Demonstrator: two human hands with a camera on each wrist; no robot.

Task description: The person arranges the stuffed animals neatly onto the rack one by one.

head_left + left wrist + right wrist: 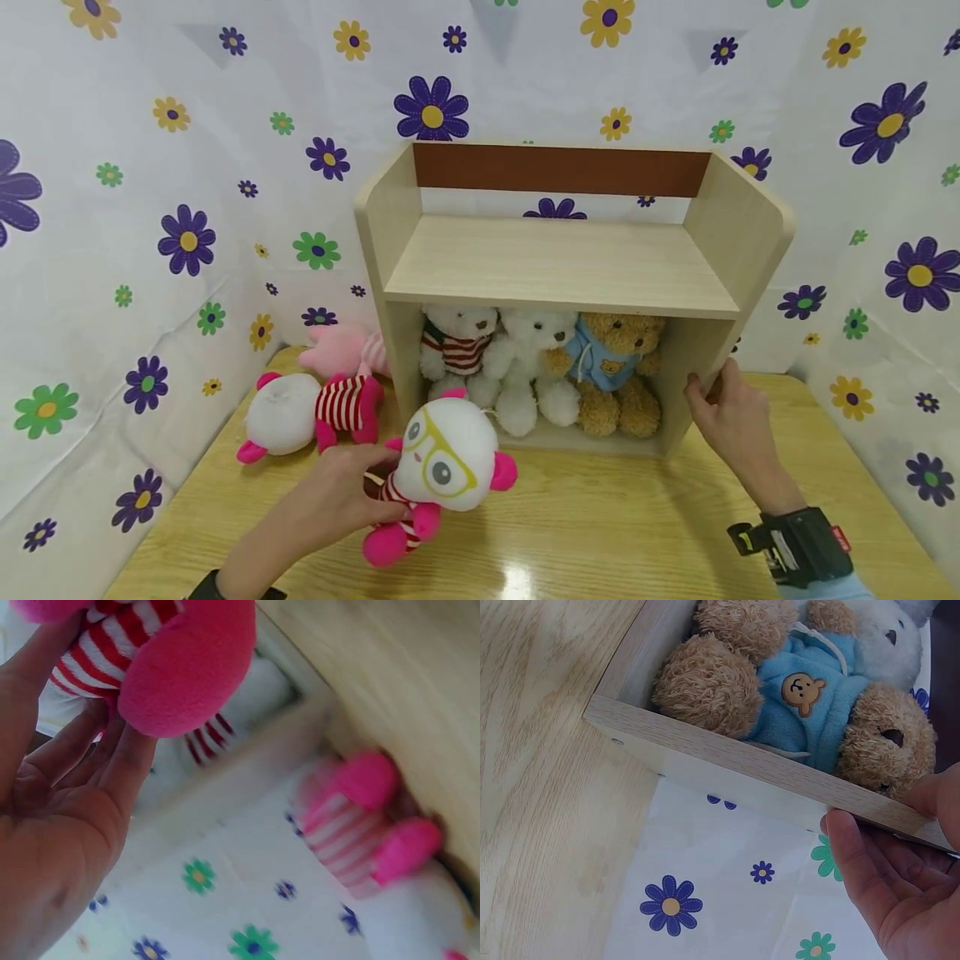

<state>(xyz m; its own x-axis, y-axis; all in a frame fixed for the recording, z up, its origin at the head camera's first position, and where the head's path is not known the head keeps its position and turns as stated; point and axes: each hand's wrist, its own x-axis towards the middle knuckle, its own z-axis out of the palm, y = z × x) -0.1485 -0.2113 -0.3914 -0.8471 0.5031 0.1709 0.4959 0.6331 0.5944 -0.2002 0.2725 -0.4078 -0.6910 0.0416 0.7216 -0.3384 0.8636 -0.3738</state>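
Observation:
My left hand grips a white-headed plush toy with yellow glasses, pink ears and a red-and-white striped body. The plush is tilted above the table, in front of the shelf's lower left. In the left wrist view, fingers and thumb hold its striped body beside a pink limb. My right hand pinches the right side panel of the wooden shelf, thumb on one face and fingers on the other. In the lower compartment sit a white bear in a striped top, a plain white bear and a brown bear in a blue hoodie.
Left of the shelf, a similar striped plush lies on the wooden table. Behind it lies a light pink plush, partly hidden by the shelf. A flower-patterned cloth surrounds the table at the back and sides.

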